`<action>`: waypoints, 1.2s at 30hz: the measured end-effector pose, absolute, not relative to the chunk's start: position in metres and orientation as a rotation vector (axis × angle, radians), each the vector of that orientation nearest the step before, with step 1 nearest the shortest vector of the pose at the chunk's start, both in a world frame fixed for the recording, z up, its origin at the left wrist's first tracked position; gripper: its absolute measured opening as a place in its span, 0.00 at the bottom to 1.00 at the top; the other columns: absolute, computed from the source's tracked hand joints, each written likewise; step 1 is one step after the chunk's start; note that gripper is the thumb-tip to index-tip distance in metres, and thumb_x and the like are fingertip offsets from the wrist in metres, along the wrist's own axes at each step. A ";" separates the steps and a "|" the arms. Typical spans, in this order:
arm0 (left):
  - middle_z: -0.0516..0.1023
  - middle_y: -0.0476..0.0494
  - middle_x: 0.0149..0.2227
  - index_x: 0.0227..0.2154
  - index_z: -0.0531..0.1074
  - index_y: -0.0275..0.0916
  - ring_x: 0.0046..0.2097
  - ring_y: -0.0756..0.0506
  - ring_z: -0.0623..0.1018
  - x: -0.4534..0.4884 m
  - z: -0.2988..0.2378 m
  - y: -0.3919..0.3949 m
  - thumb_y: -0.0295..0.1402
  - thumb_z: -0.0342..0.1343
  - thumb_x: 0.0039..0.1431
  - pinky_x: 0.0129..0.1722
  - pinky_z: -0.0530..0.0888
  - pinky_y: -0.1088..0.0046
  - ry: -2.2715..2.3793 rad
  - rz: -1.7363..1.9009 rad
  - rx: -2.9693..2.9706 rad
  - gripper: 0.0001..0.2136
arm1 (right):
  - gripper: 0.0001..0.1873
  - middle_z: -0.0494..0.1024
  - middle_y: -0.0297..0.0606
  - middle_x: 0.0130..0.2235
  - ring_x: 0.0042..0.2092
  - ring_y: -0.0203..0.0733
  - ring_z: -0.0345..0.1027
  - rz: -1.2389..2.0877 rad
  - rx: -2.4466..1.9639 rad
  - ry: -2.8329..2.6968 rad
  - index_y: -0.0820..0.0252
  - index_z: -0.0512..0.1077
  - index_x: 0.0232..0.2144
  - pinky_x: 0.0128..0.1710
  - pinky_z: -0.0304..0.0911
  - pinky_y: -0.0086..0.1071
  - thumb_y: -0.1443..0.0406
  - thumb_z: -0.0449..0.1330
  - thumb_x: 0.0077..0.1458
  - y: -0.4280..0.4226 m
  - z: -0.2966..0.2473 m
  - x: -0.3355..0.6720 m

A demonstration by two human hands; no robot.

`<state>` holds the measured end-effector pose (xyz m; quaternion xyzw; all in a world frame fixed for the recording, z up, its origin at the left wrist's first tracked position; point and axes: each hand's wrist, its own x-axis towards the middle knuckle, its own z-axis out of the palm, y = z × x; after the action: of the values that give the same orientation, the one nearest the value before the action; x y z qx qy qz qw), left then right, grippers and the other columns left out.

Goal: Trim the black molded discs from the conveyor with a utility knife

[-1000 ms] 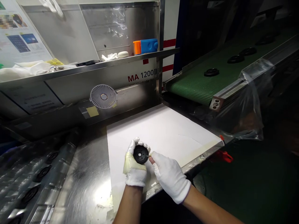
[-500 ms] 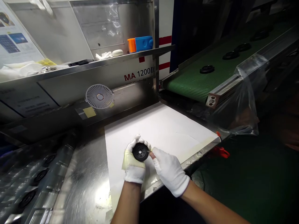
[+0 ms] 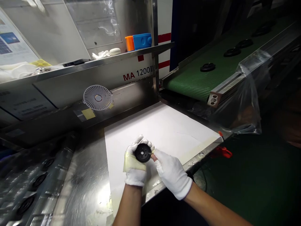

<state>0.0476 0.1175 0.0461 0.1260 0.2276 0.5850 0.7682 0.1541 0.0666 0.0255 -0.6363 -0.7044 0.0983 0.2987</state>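
Note:
My left hand, in a white glove, is wrapped round a small black round plastic part held above the white sheet on the steel bench. My right hand, also gloved, is closed in a pinch at the part's right edge, with a small thin tool tip showing between its fingers and touching the rim.
A green conveyor belt at the right carries several black round parts. A clear bag hangs at its end. More black parts in plastic lie at the left. A white fan grille leans on the back panel under a shelf.
Both hands stay together on the black part, with only a slight turn of it. The view has drifted a little to the right.

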 end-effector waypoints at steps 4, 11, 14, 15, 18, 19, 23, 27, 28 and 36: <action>0.69 0.48 0.26 0.29 0.70 0.37 0.29 0.50 0.71 0.056 0.040 0.123 0.28 0.54 0.49 0.33 0.70 0.72 0.439 1.333 0.233 0.03 | 0.10 0.70 0.31 0.26 0.27 0.37 0.65 0.221 -1.770 -1.850 0.57 0.64 0.30 0.27 0.47 0.30 0.64 0.46 0.61 0.068 0.021 0.153; 0.72 0.48 0.29 0.31 0.70 0.39 0.34 0.49 0.73 0.056 0.041 0.122 0.27 0.56 0.47 0.42 0.70 0.66 0.505 1.427 0.212 0.07 | 0.12 0.71 0.31 0.28 0.29 0.37 0.65 0.270 -1.674 -1.895 0.56 0.64 0.30 0.27 0.49 0.29 0.64 0.44 0.62 0.060 0.020 0.141; 0.74 0.39 0.36 0.40 0.71 0.38 0.41 0.40 0.73 0.048 0.044 0.118 0.29 0.53 0.46 0.41 0.70 0.57 0.516 1.275 0.289 0.15 | 0.12 0.71 0.32 0.27 0.28 0.37 0.64 0.243 -1.662 -1.882 0.56 0.64 0.30 0.28 0.48 0.30 0.64 0.44 0.62 0.062 0.021 0.147; 0.74 0.38 0.35 0.40 0.71 0.37 0.40 0.39 0.73 0.046 0.044 0.118 0.29 0.53 0.46 0.39 0.70 0.57 0.512 1.240 0.307 0.15 | 0.12 0.71 0.31 0.27 0.28 0.37 0.64 0.235 -1.665 -1.873 0.57 0.64 0.30 0.28 0.48 0.30 0.64 0.44 0.62 0.063 0.021 0.149; 0.71 0.43 0.27 0.35 0.72 0.36 0.32 0.45 0.72 0.047 0.041 0.119 0.29 0.53 0.47 0.34 0.70 0.65 0.477 1.275 0.333 0.10 | 0.10 0.71 0.31 0.27 0.28 0.37 0.64 0.230 -1.711 -1.843 0.56 0.64 0.30 0.28 0.48 0.30 0.65 0.46 0.61 0.067 0.019 0.155; 0.70 0.46 0.25 0.33 0.71 0.36 0.30 0.47 0.71 0.048 0.040 0.120 0.28 0.53 0.48 0.33 0.70 0.67 0.467 1.298 0.332 0.08 | 0.09 0.71 0.31 0.26 0.27 0.37 0.64 0.229 -1.730 -1.834 0.56 0.64 0.30 0.27 0.47 0.30 0.65 0.46 0.61 0.067 0.018 0.156; 0.67 0.50 0.25 0.29 0.70 0.37 0.30 0.51 0.69 0.057 0.039 0.122 0.28 0.56 0.49 0.34 0.68 0.72 0.470 1.368 0.278 0.03 | 0.09 0.70 0.31 0.26 0.27 0.37 0.64 0.225 -1.724 -1.851 0.56 0.64 0.30 0.27 0.46 0.30 0.65 0.46 0.61 0.065 0.018 0.152; 0.67 0.52 0.26 0.29 0.70 0.39 0.30 0.52 0.70 0.063 0.038 0.120 0.27 0.56 0.49 0.36 0.69 0.72 0.480 1.510 0.301 0.03 | 0.09 0.71 0.32 0.28 0.29 0.37 0.65 0.260 -1.694 -1.879 0.57 0.63 0.31 0.28 0.47 0.29 0.65 0.45 0.62 0.062 0.021 0.147; 0.68 0.52 0.26 0.30 0.70 0.39 0.30 0.52 0.70 0.063 0.038 0.120 0.27 0.56 0.49 0.37 0.69 0.71 0.479 1.547 0.319 0.04 | 0.09 0.71 0.31 0.28 0.30 0.37 0.65 0.276 -1.682 -1.883 0.57 0.63 0.31 0.28 0.48 0.29 0.65 0.45 0.62 0.062 0.021 0.146; 0.73 0.35 0.38 0.43 0.69 0.37 0.41 0.38 0.73 0.045 0.039 0.117 0.31 0.50 0.50 0.39 0.70 0.58 0.508 1.197 0.323 0.16 | 0.11 0.71 0.31 0.27 0.28 0.36 0.64 0.273 -1.658 -1.884 0.56 0.64 0.30 0.28 0.48 0.29 0.64 0.45 0.62 0.061 0.018 0.149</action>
<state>0.0455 0.1173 0.0393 0.1498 0.2355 0.5548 0.7838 0.1489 0.0607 0.0183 -0.6258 -0.7111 0.1029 0.3035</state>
